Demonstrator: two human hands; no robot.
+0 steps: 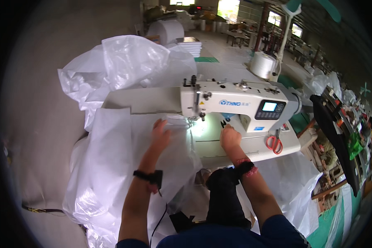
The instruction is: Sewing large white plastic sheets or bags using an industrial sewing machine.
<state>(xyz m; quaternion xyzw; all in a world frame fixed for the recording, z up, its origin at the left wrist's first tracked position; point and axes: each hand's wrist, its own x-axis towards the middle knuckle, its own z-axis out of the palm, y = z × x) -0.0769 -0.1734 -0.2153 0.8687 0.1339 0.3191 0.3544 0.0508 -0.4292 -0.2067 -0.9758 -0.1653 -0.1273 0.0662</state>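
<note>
My left hand lies with its fingers apart on a white plastic sheet, left of the needle area of a white sewing machine. The sheet's far edge reaches toward the lit spot beneath the machine's head. Over the machine bed, right of the needle, my right hand is closed. A small black thing shows at its fingertips, and its kind cannot be made out. Red-handled scissors rest on the bed to the right of that hand.
More white sheeting is heaped behind the machine at left, and some hangs down at right. A thread cone stands behind the machine. Farther back are a large white roll and a white stack. Clutter lines the right side.
</note>
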